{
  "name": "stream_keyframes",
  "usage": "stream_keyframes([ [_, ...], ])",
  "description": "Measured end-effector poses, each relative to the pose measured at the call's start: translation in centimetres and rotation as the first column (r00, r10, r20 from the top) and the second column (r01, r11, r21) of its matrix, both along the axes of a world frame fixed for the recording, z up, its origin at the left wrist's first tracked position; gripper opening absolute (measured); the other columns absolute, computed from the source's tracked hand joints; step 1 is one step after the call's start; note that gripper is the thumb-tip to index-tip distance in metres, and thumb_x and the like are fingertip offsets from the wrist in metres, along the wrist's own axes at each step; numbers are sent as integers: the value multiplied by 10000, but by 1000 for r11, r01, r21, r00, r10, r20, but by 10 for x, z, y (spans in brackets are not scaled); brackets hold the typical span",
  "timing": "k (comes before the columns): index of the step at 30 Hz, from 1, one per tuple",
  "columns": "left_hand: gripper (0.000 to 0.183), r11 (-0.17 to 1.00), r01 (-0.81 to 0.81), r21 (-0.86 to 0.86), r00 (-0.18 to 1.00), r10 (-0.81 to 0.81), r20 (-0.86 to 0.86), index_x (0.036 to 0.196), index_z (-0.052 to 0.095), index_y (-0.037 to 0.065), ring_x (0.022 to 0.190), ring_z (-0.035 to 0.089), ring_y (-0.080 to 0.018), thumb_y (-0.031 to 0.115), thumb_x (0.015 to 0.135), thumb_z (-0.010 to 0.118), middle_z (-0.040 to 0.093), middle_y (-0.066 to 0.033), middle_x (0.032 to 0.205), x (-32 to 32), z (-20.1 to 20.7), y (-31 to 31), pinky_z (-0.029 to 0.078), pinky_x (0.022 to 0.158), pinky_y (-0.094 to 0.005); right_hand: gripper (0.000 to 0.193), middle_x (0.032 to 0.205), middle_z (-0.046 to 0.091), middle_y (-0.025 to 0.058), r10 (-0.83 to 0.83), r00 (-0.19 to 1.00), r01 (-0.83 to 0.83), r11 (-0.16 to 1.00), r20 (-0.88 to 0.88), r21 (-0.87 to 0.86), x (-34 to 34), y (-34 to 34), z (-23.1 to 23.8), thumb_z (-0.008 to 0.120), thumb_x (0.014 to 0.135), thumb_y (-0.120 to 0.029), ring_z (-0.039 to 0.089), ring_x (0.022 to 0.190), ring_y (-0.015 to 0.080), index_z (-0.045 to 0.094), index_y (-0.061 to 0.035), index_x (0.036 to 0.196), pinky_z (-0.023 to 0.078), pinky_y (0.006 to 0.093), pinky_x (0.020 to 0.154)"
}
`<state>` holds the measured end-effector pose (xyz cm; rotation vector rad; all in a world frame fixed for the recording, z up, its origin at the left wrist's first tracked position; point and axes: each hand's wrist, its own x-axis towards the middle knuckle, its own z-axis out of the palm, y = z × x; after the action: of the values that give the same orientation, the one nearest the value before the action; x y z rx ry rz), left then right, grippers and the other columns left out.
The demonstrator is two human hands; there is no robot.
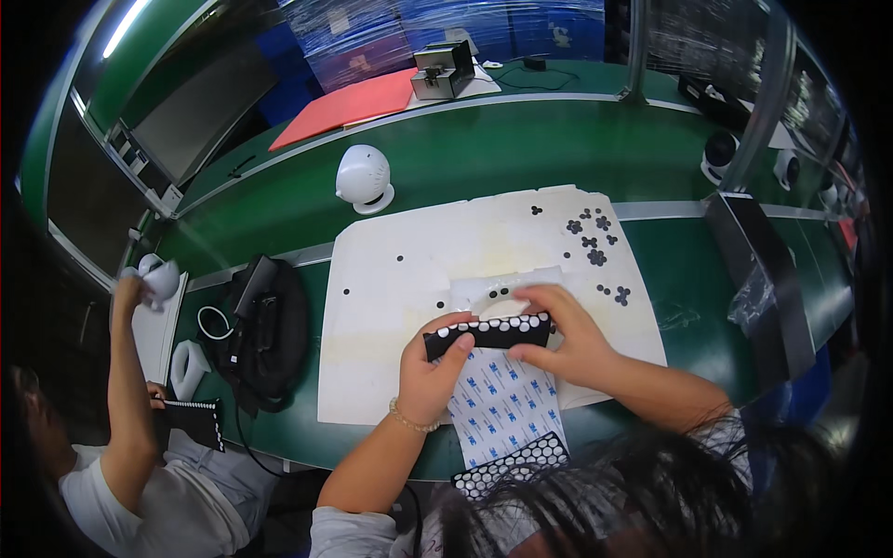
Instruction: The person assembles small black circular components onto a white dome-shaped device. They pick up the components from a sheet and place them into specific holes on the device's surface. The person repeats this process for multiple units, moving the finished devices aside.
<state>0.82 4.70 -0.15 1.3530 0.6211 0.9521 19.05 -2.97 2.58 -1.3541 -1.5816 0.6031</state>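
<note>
A sheet of round black stick-on pads (493, 337) is folded over at the top, showing rows of white circles where pads are gone. Its white backing with blue print (507, 400) hangs toward me. My left hand (430, 377) grips the folded edge's left end, thumb in front. At the other end, my right hand (563, 342) is closed on the edge, its index finger reaching over the top. Just beyond lies a curved white plastic part (502, 290) with a few black dots on it. Loose black pads (596, 258) are scattered over the white board (381, 344), mostly at the far right.
A white rounded device (363, 179) stands on the green belt beyond the board. Left are a black bag (279, 344) and a co-worker's arm (130, 400), the hand at another white device (158, 279). A long black box (758, 288) lies right.
</note>
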Motion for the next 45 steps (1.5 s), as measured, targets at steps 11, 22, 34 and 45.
stream_keyframes([
  [11,148,997,63,-35,988,-67,-138,793,618,-7,565,465,-32,128,760,669,556,20,642,-8,8,-6,367,493,-183,365,863,575,97,13,987,-16,1000,-161,-18,5,-4,-16,614,784,-95,580,795,173,460,-53,1112,458,274,709],
  [22,202,995,34,96,966,-8,-259,725,614,-8,538,440,-39,181,771,667,518,33,580,-15,0,-4,357,472,-201,386,820,606,109,75,982,-76,997,-175,3,10,-2,-23,596,810,-116,591,730,152,421,-60,1149,461,268,664],
  [34,139,998,35,50,993,-29,-114,862,636,-15,653,530,-63,67,753,663,613,-28,742,-13,2,0,428,572,-200,429,905,576,86,162,793,-260,962,-588,-86,19,4,-16,576,791,20,547,875,140,385,-34,1171,440,255,785],
  [45,139,995,43,95,985,-26,-172,848,637,-16,663,534,-72,78,751,668,613,-41,737,-15,2,-1,431,584,-211,331,778,548,18,158,819,-257,961,-552,-105,23,4,-18,573,811,-24,521,749,76,447,-27,1118,422,221,710],
])
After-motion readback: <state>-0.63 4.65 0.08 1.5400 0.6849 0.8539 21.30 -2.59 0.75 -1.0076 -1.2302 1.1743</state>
